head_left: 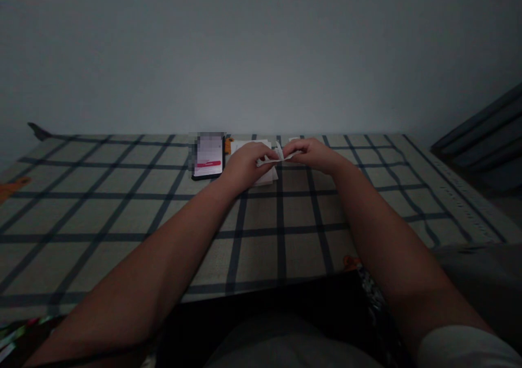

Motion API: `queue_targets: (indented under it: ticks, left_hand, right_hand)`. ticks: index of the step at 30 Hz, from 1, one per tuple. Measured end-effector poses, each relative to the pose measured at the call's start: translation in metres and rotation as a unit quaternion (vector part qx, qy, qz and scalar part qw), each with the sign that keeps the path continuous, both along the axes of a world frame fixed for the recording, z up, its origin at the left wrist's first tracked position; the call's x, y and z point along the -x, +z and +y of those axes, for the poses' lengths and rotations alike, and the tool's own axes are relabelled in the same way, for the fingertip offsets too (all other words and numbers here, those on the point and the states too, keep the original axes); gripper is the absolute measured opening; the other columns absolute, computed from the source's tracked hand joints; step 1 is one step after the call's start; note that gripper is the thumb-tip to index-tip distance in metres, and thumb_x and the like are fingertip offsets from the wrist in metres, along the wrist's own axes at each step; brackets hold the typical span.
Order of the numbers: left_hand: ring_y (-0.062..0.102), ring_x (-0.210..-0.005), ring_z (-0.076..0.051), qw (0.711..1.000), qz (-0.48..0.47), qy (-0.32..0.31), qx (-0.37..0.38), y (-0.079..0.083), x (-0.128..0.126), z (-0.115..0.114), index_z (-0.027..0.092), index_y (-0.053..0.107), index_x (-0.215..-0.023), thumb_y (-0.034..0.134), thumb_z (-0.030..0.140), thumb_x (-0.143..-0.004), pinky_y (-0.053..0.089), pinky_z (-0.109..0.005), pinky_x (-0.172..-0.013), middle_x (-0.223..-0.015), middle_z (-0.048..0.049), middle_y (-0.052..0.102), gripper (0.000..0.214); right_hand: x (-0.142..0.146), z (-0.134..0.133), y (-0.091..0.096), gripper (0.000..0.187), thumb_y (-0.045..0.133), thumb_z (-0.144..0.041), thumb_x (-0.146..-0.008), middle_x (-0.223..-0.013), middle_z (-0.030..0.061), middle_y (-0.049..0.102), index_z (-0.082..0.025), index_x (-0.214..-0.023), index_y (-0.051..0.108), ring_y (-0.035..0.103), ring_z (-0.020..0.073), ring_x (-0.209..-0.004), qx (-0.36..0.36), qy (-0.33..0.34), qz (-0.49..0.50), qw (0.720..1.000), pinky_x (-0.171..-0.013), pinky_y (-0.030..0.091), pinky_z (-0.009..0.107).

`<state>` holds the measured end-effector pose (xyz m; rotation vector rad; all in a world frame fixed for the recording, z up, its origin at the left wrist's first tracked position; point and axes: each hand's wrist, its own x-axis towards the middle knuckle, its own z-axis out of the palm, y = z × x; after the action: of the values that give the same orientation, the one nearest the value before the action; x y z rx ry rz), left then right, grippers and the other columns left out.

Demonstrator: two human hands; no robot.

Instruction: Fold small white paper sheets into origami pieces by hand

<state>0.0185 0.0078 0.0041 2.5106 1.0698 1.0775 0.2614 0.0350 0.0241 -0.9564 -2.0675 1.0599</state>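
Both my arms reach forward over a checked cloth (122, 205). My left hand (244, 164) and my right hand (312, 155) meet at the far middle, each pinching one end of a small white folded paper (277, 158). The fingers of both hands are closed on it. Under my left hand lies a stack of white paper sheets (267, 176). The light is dim and the paper's shape is hard to make out.
A phone (208, 156) with a lit screen lies just left of my left hand. A small orange thing (227, 145) sits beside it. A plain wall stands behind the cloth's far edge. Dark furniture (481, 139) is at the right.
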Motion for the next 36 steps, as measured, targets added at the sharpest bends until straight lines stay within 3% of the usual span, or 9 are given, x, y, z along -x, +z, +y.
queue_targets:
  ticks: [5, 9, 13, 19, 26, 36]
  left_hand:
    - [0.065, -0.083, -0.018, 0.998, -0.038, 0.048, 0.036, -0.0031, -0.0011, 0.0023, 0.020, 0.071, -0.102, 0.085, 0.029, -0.083, 0.051, -0.030, -0.074, -0.097, -0.0035, 0.073, 0.025]
    - [0.064, -0.086, -0.017, 0.998, -0.046, 0.034, 0.032, -0.0052, -0.0015, 0.0047, 0.020, 0.069, -0.119, 0.089, 0.027, -0.080, 0.052, -0.030, -0.077, -0.106, -0.0048, 0.070, 0.044]
    - [0.063, -0.087, -0.017, 0.999, -0.043, 0.000, 0.010, -0.0051, -0.0008, 0.0042, 0.021, 0.072, -0.115, 0.083, 0.025, -0.086, 0.053, -0.031, -0.080, -0.105, -0.0045, 0.069, 0.031]
    - [0.062, -0.084, -0.017, 0.999, -0.037, 0.009, 0.010, -0.0011, 0.0004, 0.0022, 0.021, 0.078, -0.108, 0.077, 0.032, -0.092, 0.053, -0.032, -0.080, -0.098, -0.0047, 0.069, 0.019]
    - [0.064, -0.083, -0.018, 1.000, -0.025, -0.003, 0.014, -0.0028, 0.0002, 0.0038, 0.021, 0.079, -0.109, 0.068, 0.034, -0.097, 0.052, -0.032, -0.077, -0.097, -0.0061, 0.072, 0.021]
    - [0.067, -0.082, -0.018, 1.000, -0.008, -0.004, -0.001, -0.0024, 0.0006, 0.0040, 0.020, 0.080, -0.114, 0.068, 0.032, -0.097, 0.052, -0.032, -0.078, -0.097, -0.0073, 0.076, 0.024]
  right_hand:
    - [-0.0011, -0.0001, -0.0008, 0.016, 0.075, -0.035, -0.076, -0.094, 0.0050, 0.078, -0.021, -0.083, 0.080, 0.069, 0.0219, -0.095, -0.018, 0.006, -0.012, 1.000, -0.096, 0.050, 0.038]
    - [-0.0016, 0.0007, -0.0023, 0.015, 0.074, -0.034, -0.077, -0.092, 0.0036, 0.078, -0.022, -0.084, 0.080, 0.068, 0.0207, -0.091, -0.010, 0.015, -0.021, 1.000, -0.094, 0.051, 0.037]
    - [-0.0020, 0.0019, -0.0034, 0.019, 0.076, -0.038, -0.076, -0.093, 0.0038, 0.078, -0.021, -0.086, 0.080, 0.068, 0.0208, -0.092, -0.001, 0.026, -0.023, 0.999, -0.092, 0.051, 0.037]
    - [-0.0021, 0.0004, -0.0007, 0.026, 0.076, -0.041, -0.077, -0.090, 0.0042, 0.077, -0.020, -0.093, 0.080, 0.066, 0.0198, -0.085, 0.002, 0.003, -0.021, 1.000, -0.086, 0.050, 0.035]
    - [0.0014, 0.0017, -0.0021, 0.021, 0.074, -0.036, -0.075, -0.086, 0.0032, 0.076, -0.021, -0.089, 0.080, 0.064, 0.0190, -0.081, -0.026, -0.016, -0.011, 0.999, -0.081, 0.049, 0.033]
    - [0.0003, 0.0016, -0.0027, 0.019, 0.075, -0.034, -0.073, -0.090, 0.0044, 0.079, -0.021, -0.087, 0.078, 0.068, 0.0202, -0.085, -0.020, -0.016, -0.003, 1.000, -0.085, 0.053, 0.034]
